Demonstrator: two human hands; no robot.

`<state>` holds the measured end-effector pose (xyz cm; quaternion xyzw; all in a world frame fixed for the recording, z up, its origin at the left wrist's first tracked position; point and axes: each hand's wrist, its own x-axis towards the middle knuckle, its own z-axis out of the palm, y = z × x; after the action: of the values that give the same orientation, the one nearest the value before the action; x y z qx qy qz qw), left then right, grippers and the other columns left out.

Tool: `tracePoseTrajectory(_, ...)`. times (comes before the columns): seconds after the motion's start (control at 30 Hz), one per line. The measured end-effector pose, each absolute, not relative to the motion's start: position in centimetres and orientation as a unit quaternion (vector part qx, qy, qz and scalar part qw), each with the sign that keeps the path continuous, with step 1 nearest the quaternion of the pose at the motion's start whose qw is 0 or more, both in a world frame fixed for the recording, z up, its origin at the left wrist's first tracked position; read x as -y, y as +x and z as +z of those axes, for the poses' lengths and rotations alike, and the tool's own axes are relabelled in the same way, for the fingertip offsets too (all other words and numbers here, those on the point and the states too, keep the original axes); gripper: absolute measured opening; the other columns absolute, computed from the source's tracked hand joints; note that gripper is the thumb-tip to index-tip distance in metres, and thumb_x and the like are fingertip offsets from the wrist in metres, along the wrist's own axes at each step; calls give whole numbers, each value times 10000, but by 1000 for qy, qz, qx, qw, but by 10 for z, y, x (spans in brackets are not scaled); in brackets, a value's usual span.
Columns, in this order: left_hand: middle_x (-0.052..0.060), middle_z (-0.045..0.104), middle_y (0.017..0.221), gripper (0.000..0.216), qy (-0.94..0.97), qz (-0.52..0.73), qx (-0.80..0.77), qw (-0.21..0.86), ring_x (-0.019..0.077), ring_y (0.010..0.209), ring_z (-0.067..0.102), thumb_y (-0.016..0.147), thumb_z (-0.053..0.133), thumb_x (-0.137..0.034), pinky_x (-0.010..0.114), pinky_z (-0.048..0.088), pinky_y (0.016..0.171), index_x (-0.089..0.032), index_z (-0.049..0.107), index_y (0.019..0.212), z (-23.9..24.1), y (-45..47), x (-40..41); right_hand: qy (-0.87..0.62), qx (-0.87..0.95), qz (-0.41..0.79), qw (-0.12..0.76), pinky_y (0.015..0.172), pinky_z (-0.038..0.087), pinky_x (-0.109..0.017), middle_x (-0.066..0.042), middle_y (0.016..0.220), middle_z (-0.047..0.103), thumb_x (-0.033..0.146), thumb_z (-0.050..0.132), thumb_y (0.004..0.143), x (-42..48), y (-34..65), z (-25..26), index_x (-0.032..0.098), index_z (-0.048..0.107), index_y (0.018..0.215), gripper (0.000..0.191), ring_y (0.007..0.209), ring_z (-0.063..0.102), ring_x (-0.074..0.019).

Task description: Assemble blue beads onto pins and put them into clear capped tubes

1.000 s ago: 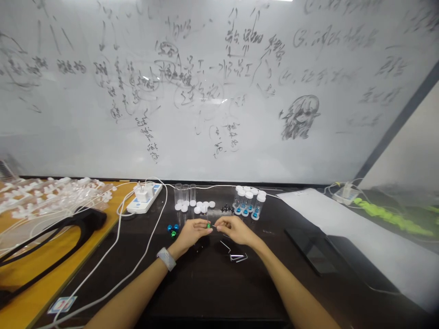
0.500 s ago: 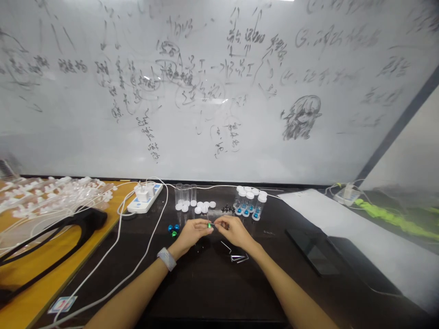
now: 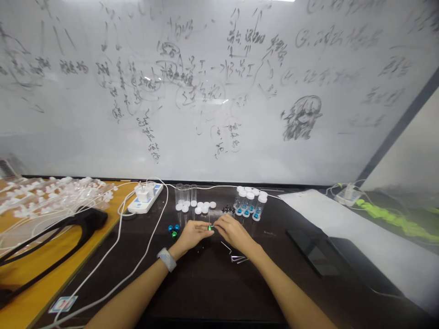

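My left hand (image 3: 191,235) pinches a tiny green bead (image 3: 209,227) at its fingertips, above the dark table. My right hand (image 3: 233,232) meets it from the right and grips a thin metal hex key whose tip touches the bead. Just left of my left hand lie two blue beads and a green one (image 3: 173,229). Behind my hands stand empty clear vials (image 3: 185,193), loose white caps (image 3: 202,208) and capped vials holding blue beads (image 3: 249,203). More hex keys (image 3: 236,256) lie under my right wrist.
A white power strip (image 3: 144,198) with cables sits at the back left, next to clear plastic parts (image 3: 44,196) and a black strap (image 3: 51,233) on an orange surface. A dark tablet (image 3: 310,251) and white sheet (image 3: 346,233) lie at right. A whiteboard stands behind.
Both hands have drifted slightly toward the right and lower on the table, staying joined at the green bead. Nothing else has moved.
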<state>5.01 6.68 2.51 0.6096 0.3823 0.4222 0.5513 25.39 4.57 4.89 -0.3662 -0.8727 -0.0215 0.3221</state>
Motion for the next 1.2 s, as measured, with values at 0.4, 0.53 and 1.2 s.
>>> tracePoseTrajectory(0.4, 137, 786, 916, 471, 632, 421, -372, 534, 278, 817, 741, 605, 878, -375, 380, 580, 790, -113, 768, 981, 29, 50, -65, -449, 825, 43, 340, 718, 462, -272, -38, 847, 644, 165, 514, 969, -46, 244, 40, 201, 646, 927, 143, 777, 622, -175)
tracePoseTrajectory(0.53, 125, 790, 864, 447, 639, 428, -384, 510, 285, 818, 743, 600, 883, -364, 384, 586, 792, -121, 774, 958, 28, 50, -66, -457, 823, 44, 334, 724, 454, -281, -38, 848, 640, 176, 499, 967, -42, 240, 38, 200, 611, 905, 130, 803, 616, -187)
tracePoseTrajectory(1.2, 126, 788, 838, 423, 618, 439, -393, 520, 274, 783, 741, 558, 907, -315, 383, 588, 780, -114, 772, 906, 25, 50, -68, -436, 844, -73, 303, 753, 408, -336, -69, 840, 634, 197, 448, 991, -41, 236, 37, 197, 600, 907, 174, 856, 560, -232)
